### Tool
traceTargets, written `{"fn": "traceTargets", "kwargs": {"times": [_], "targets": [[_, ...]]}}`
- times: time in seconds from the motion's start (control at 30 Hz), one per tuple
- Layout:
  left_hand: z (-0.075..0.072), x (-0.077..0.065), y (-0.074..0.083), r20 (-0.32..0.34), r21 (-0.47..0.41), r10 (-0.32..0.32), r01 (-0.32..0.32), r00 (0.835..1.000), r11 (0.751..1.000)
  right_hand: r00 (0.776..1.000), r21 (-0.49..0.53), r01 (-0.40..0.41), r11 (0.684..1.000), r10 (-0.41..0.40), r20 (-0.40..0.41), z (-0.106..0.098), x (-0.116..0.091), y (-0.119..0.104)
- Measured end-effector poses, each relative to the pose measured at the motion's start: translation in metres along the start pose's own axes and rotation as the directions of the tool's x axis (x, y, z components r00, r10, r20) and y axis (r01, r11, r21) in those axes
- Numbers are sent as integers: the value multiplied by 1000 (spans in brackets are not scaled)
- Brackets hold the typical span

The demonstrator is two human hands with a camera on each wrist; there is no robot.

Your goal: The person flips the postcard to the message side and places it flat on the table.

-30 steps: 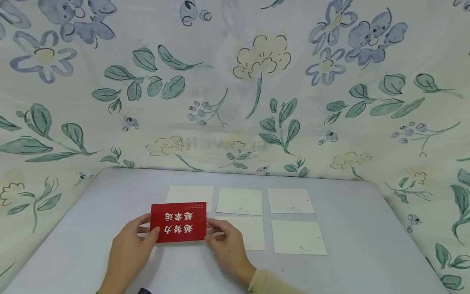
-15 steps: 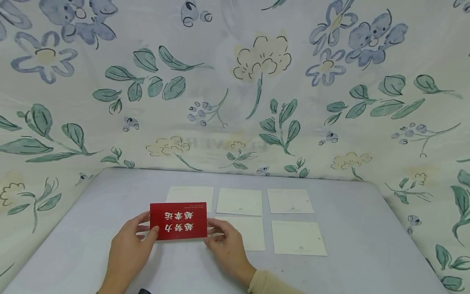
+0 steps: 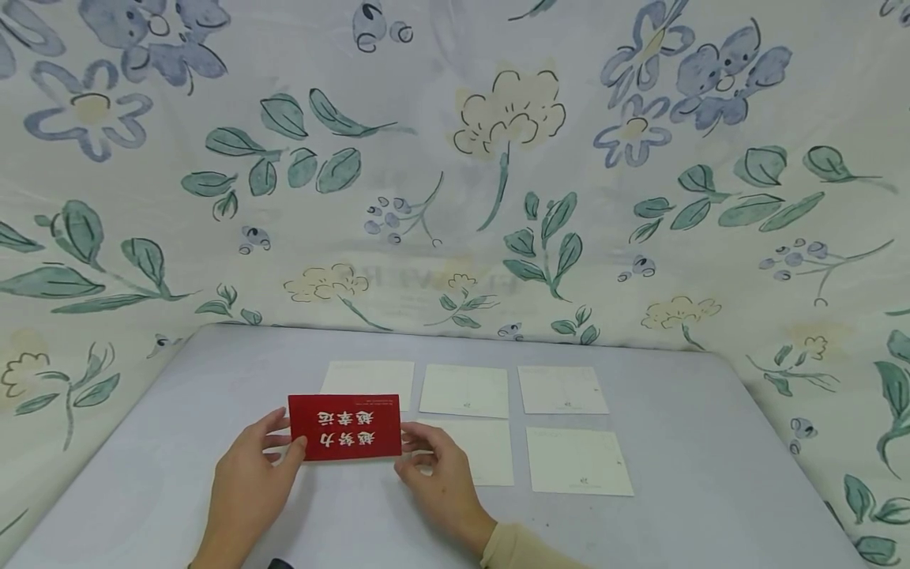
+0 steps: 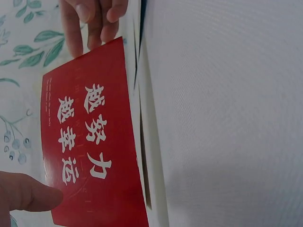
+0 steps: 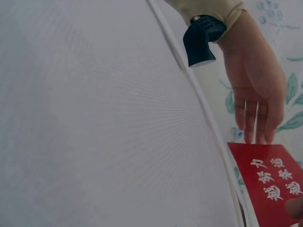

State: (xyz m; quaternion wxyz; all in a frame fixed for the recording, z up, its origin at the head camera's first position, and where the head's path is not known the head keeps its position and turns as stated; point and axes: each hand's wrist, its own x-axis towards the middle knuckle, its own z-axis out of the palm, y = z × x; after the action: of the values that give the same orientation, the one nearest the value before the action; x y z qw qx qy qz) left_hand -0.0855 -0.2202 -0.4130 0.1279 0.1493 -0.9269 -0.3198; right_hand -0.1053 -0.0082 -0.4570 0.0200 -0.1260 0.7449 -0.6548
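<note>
A red card (image 3: 346,427) with white characters, upside down in the head view, is held up over the table. My left hand (image 3: 249,470) pinches its left end, the thumb (image 4: 40,195) lying across the printed face and the fingers behind. At the opposite end is my right hand (image 3: 442,478), its fingertips (image 4: 97,42) right at the card's edge. The right thumb (image 3: 407,472) stands apart, just below the lower right corner in the head view. In the right wrist view that thumb (image 5: 294,208) overlaps the card. The card's back is hidden.
Several cream cards lie in two rows, including a back right card (image 3: 563,389) and a front right card (image 3: 579,461). One front card (image 3: 486,452) is partly covered by the right hand. The white table (image 3: 711,466) meets a floral cloth (image 3: 455,158) behind it.
The red card has tilted slightly, its lower edge rising and its left edge shifting a little left. My right thumb has come off its lower right corner. The cream cards stay put.
</note>
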Motion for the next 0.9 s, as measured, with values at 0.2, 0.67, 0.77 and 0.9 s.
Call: {"fn": "traceTargets", "kwargs": {"times": [0.2, 0.67, 0.77, 0.9], "targets": [[1, 0, -1, -9, 6, 1, -1, 1000, 1000, 1000, -10, -8, 1000, 9, 7, 0, 0, 0], [0, 2, 0, -34, -11, -11, 10, 999, 1000, 1000, -14, 27, 1000, -26, 11, -1, 0, 1], [0, 2, 0, -49, -23, 5, -6, 999, 1000, 999, -12, 29, 999, -29, 20, -1, 0, 1], [-1, 2, -1, -71, -38, 47, -50, 996, 998, 999, -9, 42, 999, -42, 29, -1, 0, 1]]}}
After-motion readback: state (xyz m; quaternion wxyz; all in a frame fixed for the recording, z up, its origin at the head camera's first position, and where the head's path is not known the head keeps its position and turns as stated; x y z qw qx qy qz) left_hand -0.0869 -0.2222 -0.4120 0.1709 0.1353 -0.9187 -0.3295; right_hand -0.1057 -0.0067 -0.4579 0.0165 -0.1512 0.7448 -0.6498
